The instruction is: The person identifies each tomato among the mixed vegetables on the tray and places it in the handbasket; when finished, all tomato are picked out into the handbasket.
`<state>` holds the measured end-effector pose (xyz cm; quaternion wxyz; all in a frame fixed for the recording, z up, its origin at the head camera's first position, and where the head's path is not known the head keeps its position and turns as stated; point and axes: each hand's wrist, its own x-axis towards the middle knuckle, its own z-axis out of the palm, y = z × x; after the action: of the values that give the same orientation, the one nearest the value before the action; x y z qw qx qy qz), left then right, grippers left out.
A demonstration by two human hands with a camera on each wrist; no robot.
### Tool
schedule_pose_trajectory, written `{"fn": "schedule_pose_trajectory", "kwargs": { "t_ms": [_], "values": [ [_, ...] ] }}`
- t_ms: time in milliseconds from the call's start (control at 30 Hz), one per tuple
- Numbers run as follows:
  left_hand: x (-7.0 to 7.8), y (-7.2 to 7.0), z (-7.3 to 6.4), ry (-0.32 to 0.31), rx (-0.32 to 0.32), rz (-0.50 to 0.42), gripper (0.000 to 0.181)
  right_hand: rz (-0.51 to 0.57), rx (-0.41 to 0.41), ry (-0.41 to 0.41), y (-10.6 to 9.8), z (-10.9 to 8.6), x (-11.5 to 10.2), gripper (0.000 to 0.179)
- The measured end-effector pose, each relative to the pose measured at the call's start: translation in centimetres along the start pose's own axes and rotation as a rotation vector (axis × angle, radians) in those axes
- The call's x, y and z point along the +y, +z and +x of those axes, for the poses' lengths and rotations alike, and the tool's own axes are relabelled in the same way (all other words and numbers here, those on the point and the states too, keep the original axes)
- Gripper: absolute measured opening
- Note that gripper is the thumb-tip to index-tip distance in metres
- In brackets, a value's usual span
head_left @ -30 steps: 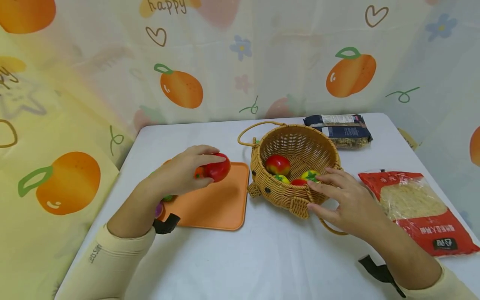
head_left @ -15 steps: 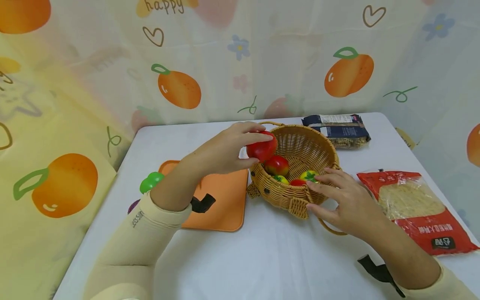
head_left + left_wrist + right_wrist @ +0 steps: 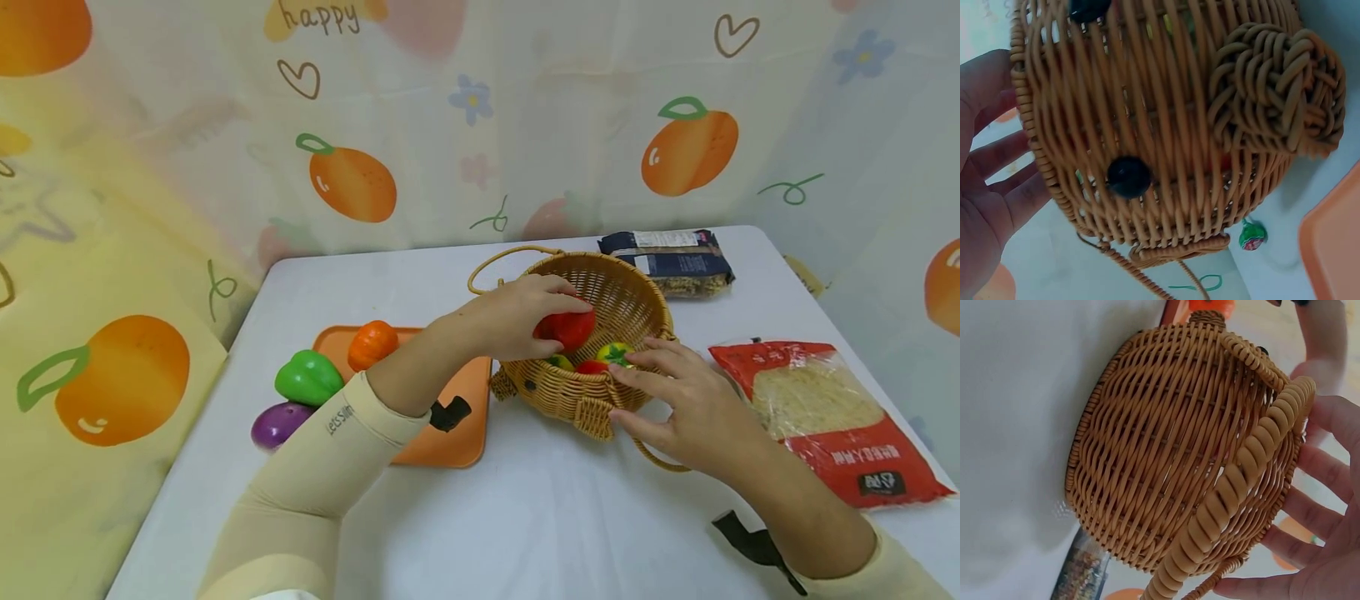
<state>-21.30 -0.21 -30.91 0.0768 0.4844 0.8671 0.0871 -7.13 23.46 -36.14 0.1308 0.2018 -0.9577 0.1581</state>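
Observation:
My left hand (image 3: 517,317) reaches over the near left rim of a woven animal-shaped basket (image 3: 558,396), its fingers round a red fruit (image 3: 576,329). That fruit is down inside the basket. My right hand (image 3: 690,404) rests its spread fingers on the basket's right front rim; in the right wrist view they look nearly straight beside the thick handle (image 3: 1229,494). Inside the basket sit a yellow-green vegetable (image 3: 615,352) and a red one (image 3: 592,367). A red-and-yellow apple seen earlier is hidden behind my left hand.
An orange tray (image 3: 453,437) bears an orange pumpkin (image 3: 372,344). A green pepper (image 3: 307,377) and a purple eggplant (image 3: 281,425) lie at its left. At right is a red noodle bag (image 3: 832,425), and a dark packet (image 3: 671,262) lies behind the basket. A small green wrapped candy (image 3: 1252,236) shows beside it.
My left hand has carried the red fruit from above the tray, rightward, over the rim and down into the basket. The pumpkin and pepper have come into fuller view. My right hand stays at the rim.

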Motion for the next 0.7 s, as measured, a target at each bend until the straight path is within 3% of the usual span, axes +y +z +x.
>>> {"fn": "schedule_pose_trajectory", "kwargs": {
  "t_ms": [200,367,567,700],
  "values": [
    [0.0,0.5,0.3,-0.020,-0.026,-0.002,0.057,0.001,0.022,-0.017,0.2,-0.1,0.1,0.056],
    [-0.2,0.4,-0.2,-0.031,0.008,-0.003,0.057,-0.005,0.061,-0.042,0.3,0.1,0.3,0.056],
    [-0.6,0.2,-1.8,-0.035,0.086,0.024,0.055,-0.004,0.052,-0.034,0.3,0.1,0.2,0.055],
    [-0.9,0.0,-3.6,-0.065,0.111,0.036,0.057,0.000,0.007,-0.016,0.1,0.1,0.2,0.054]
  ]
}}
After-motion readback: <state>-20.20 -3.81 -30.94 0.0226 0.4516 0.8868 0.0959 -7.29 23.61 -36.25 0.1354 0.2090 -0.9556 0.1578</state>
